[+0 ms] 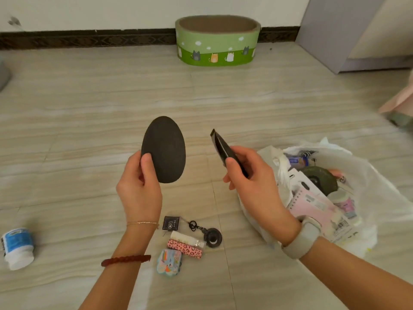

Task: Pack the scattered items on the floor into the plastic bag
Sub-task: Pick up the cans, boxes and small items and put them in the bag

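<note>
My left hand [138, 186] holds a flat black egg-shaped pad [165, 148] upright by its lower edge. My right hand [252, 175] grips a thin black flat case [220, 144], pointing up and left. The white plastic bag [366, 175] lies open on the floor to the right, holding a pink notebook [312, 204], a dark round thing and small bottles. On the floor between my forearms lie a black keychain [211, 236], a small white tube [185, 239], a pink leopard-print tube [185, 249] and a small colourful pouch [169, 261]. A white bottle with a blue label [17, 247] lies far left.
A green oval cardboard cat box [218, 41] stands against the far wall. A grey cabinet [348, 34] fills the back right corner. Pink fabric [400, 101] shows at the right edge. The floor is pale wood-pattern tile.
</note>
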Action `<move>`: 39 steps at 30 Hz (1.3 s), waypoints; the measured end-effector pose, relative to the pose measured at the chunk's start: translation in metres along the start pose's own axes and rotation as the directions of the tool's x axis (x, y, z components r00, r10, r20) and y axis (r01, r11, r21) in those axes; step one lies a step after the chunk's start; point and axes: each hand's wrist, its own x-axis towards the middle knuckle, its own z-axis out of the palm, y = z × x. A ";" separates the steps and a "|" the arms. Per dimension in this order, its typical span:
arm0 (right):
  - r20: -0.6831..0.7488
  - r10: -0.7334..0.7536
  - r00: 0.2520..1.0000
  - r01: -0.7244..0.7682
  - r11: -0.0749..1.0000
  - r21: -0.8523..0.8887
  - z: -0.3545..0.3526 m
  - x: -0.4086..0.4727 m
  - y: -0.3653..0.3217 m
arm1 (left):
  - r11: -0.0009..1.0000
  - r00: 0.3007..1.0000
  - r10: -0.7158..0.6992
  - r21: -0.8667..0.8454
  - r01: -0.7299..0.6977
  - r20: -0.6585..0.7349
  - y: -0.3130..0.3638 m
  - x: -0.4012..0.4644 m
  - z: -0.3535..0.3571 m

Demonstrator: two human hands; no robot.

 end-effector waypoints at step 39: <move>0.595 -0.246 0.765 0.581 0.662 -0.474 -0.010 -0.075 0.086 | 0.720 0.735 -0.380 0.678 -0.146 0.561 -0.108 -0.088 -0.012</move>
